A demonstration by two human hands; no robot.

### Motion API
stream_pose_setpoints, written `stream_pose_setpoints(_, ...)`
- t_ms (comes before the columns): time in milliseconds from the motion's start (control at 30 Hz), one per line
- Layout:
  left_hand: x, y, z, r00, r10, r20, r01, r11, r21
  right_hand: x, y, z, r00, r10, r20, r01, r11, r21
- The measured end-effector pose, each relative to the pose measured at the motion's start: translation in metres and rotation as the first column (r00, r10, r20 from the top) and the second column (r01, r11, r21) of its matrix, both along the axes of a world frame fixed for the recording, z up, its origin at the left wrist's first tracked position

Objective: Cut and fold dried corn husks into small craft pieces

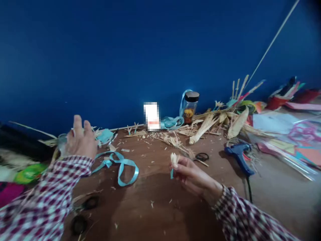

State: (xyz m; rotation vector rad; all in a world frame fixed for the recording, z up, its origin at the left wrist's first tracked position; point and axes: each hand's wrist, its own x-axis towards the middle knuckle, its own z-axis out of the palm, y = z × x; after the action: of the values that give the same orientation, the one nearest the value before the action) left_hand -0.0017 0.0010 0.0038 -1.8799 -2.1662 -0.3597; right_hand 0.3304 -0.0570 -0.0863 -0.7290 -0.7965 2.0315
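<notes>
On the head view I recorded the left hand point(84, 142) raised at the left of the frame, its back toward my camera, two fingers pointing upward, the forearm angled in from the lower left corner. Whether it gripped anything I could not tell. I found the right hand point(188, 172) right of centre, forearm entering from the lower right, fingers pinched closed on a pale husk piece point(174, 159), whose light-blue tip point(172, 174) pointed down. Looped blue ribbon point(122, 161) lay on the brown table point(145, 207) left of centre; a blue glue gun point(239, 155) lay at the right.
</notes>
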Motion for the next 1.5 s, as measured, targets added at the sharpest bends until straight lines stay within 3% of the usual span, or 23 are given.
stream_pose_setpoints(67,0.009,-0.006,-0.003,1.0,-0.003,-0.008,0.003,1.0,-0.012,-0.002,0.001,-0.002,0.999,-0.051,0.011,0.051,0.999,0.003)
stream_pose_setpoints(100,0.02,-0.013,-0.008,1.0,-0.007,0.021,0.006,0.999,0.045,-0.003,0.001,-0.003,0.997,-0.077,0.017,0.077,0.997,0.006)
stream_pose_setpoints(167,0.052,-0.033,-0.023,0.968,-0.209,0.143,0.181,0.966,0.184,-0.005,0.001,-0.005,0.993,-0.116,0.035,0.115,0.993,0.021)
stream_pose_setpoints(200,0.071,-0.045,-0.033,0.909,-0.316,0.27,0.268,0.942,0.202,-0.007,0.0,-0.006,0.991,-0.128,0.048,0.127,0.991,0.028)
stream_pose_setpoints(267,0.11,-0.068,-0.052,0.693,-0.421,0.585,0.412,0.897,0.157,-0.01,-0.001,-0.008,0.986,-0.142,0.084,0.139,0.99,0.038)
stream_pose_setpoints(333,0.142,-0.085,-0.067,0.532,-0.377,0.758,0.444,0.886,0.129,-0.012,-0.003,-0.008,0.983,-0.14,0.115,0.134,0.989,0.061)
stream_pose_setpoints(433,0.166,-0.097,-0.08,0.434,-0.268,0.86,0.417,0.906,0.072,-0.015,-0.005,-0.006,0.983,-0.132,0.128,0.117,0.986,0.118)
stream_pose_setpoints(800,0.156,-0.099,-0.104,0.299,-0.078,0.951,0.368,0.929,-0.04,-0.02,-0.004,-0.01,0.958,-0.161,0.236,0.114,0.973,0.201)
stream_pose_setpoints(1000,0.158,-0.099,-0.106,0.22,-0.064,0.973,0.333,0.943,-0.013,-0.022,-0.004,-0.018,0.94,-0.181,0.29,0.117,0.967,0.227)
stream_pose_setpoints(1233,0.159,-0.098,-0.111,-0.025,0.091,0.995,0.32,0.944,-0.079,-0.021,-0.004,-0.017,0.925,-0.17,0.34,0.087,0.965,0.246)
stream_pose_setpoints(1333,0.161,-0.098,-0.111,-0.09,0.113,0.99,0.314,0.946,-0.08,-0.02,-0.003,-0.018,0.92,-0.155,0.36,0.063,0.965,0.255)
stream_pose_setpoints(1400,0.161,-0.099,-0.111,-0.072,0.106,0.992,0.332,0.94,-0.076,-0.02,-0.003,-0.018,0.914,-0.156,0.375,0.057,0.964,0.261)
stream_pose_setpoints(1500,0.159,-0.099,-0.115,0.039,0.068,0.997,0.383,0.92,-0.078,-0.021,-0.003,-0.018,0.908,-0.167,0.385,0.066,0.963,0.262)
